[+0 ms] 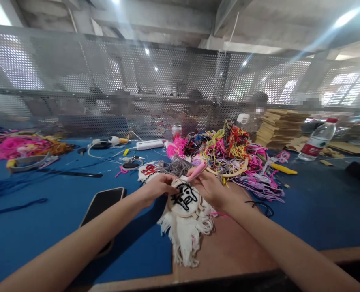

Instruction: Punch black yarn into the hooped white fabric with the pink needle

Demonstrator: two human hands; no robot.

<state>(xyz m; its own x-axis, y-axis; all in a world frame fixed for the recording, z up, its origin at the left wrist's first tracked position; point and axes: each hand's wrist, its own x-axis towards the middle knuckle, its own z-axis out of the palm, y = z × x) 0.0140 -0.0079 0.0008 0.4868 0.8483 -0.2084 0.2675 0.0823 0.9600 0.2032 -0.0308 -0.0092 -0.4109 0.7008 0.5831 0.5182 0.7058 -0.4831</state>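
Observation:
My left hand (158,188) is closed on the upper left edge of a small embroidery hoop (188,202), thumb lying over its face. White cloth is stretched in the hoop, with a thick black outline design on it, and its frayed cloth end (187,243) hangs down toward the table's front edge. In my right hand (212,188) is a pink pen-like tool (197,172), probably a punch needle, held slanting over the hoop's top edge. Its tip is hidden. Pink yarn (222,215) shows below my right hand. Behind my left hand lies another white piece with red stitching (149,171).
A tangled heap of coloured yarn (228,150) with a larger hoop lies behind my hands. A phone (103,207) is at left, a water bottle (318,140) and stacked cardboard (279,127) at right. A drink can (176,132), a power strip (150,144) and a perforated metal screen (155,77) stand farther back.

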